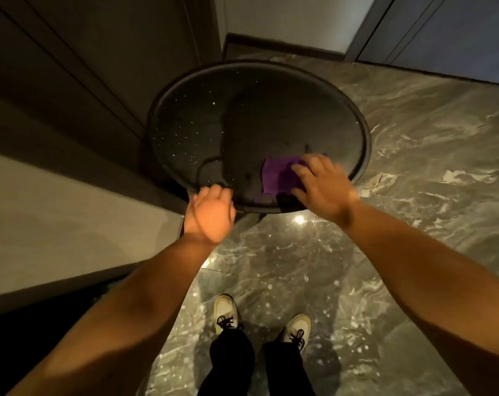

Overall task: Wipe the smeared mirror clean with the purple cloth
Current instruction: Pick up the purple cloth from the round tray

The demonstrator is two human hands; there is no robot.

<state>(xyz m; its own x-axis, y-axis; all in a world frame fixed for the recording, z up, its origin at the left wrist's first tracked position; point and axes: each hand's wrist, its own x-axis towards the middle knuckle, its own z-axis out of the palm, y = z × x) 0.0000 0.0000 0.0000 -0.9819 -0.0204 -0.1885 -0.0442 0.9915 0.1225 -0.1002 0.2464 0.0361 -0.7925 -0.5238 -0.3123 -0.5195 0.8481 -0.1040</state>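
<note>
A round mirror (pixel 214 124) in a dark frame leans against the wall on the left and stands on the floor. Pale specks dot its left half. The purple cloth (pixel 277 175) lies flat against the lower right of the glass. My right hand (pixel 319 187) presses on the cloth with fingers spread over its right part. At the mirror's near rim, my left hand (pixel 211 212) curls its fingers around the frame edge. The cloth's right side is hidden under my right hand.
Glossy grey marble floor (pixel 414 172) spreads to the right and front. A dark panelled wall (pixel 71 67) rises on the left, with a pale ledge (pixel 57 224) below it. A door (pixel 442 32) stands at the back right. My shoes (pixel 225 312) are on the floor below.
</note>
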